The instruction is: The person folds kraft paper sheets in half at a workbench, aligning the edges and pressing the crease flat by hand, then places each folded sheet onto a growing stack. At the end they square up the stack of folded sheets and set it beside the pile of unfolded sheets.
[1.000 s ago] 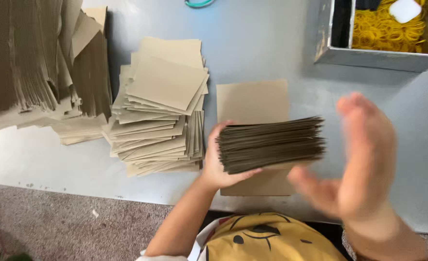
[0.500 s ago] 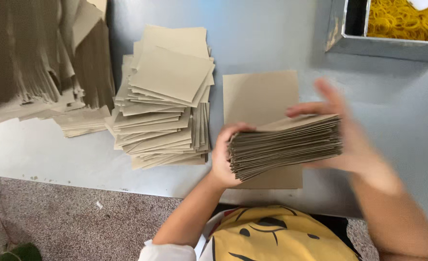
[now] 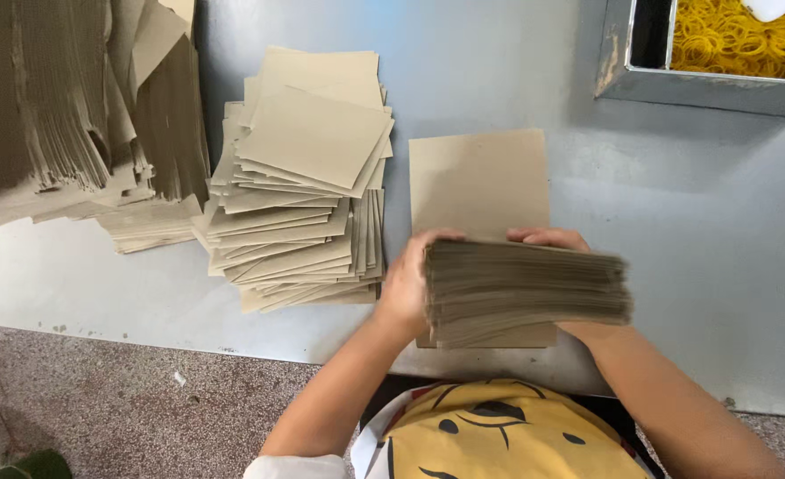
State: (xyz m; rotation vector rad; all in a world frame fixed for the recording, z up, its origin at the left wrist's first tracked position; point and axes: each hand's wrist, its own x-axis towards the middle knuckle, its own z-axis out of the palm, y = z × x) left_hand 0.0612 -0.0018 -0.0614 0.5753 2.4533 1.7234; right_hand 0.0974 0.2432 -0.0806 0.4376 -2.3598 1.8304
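A thick bundle of tan paper sheets [image 3: 525, 291] stands on edge over a single flat tan sheet [image 3: 478, 182] on the grey table [image 3: 721, 266]. My left hand [image 3: 406, 284] presses the bundle's left end. My right hand [image 3: 552, 239] reaches over the top far side, mostly hidden behind the bundle. Both hands clamp the bundle between them.
A messy stack of tan sheets [image 3: 304, 168] lies left of the bundle. A larger heap of sheets [image 3: 64, 115] fills the far left. A grey metal box [image 3: 712, 84] with yellow rubber bands [image 3: 738, 35] sits top right. The table's front edge runs just before my body.
My right hand swung in from the right and closed on the bundle. The bundle has dropped lower toward the flat sheet and squared up between both hands.
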